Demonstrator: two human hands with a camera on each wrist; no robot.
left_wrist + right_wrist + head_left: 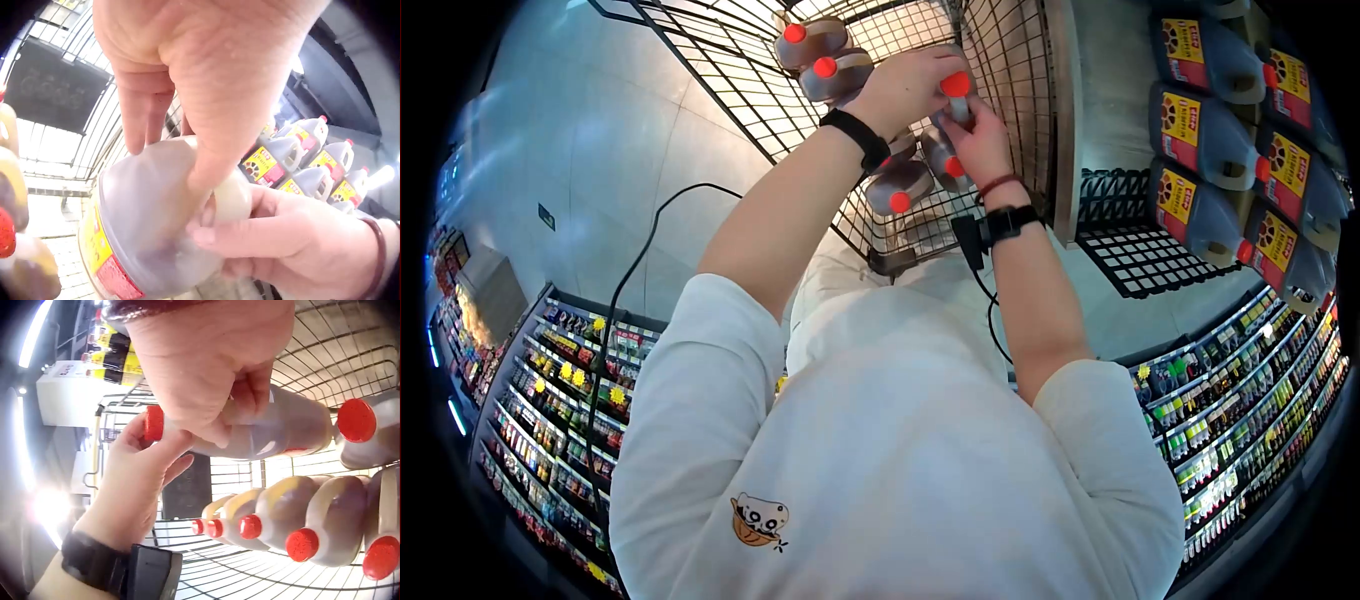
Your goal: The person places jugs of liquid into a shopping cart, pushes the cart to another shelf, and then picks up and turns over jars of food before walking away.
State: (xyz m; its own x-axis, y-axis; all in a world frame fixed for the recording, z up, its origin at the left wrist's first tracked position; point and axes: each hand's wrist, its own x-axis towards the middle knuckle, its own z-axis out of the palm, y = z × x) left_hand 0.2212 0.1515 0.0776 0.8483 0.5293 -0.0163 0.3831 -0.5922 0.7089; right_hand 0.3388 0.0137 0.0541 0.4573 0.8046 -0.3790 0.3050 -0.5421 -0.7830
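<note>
Right wrist view: red-capped bottle (281, 425) lies sideways over the wire cart (350, 337), right hand (212, 362) curled round its handle, left hand (134, 481) pinching the neck by the cap.

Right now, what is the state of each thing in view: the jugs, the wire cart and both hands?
Brown plastic jug with red cap: capped, lying sideways, held by both hands.
Left hand: fingers curled over that jug.
Right hand: fingers curled round that jug.
Other red-capped brown jugs: capped, lying in a row in the cart.
Metal wire cart: partly filled.
Dark jugs with yellow labels: capped, shelved.
</note>
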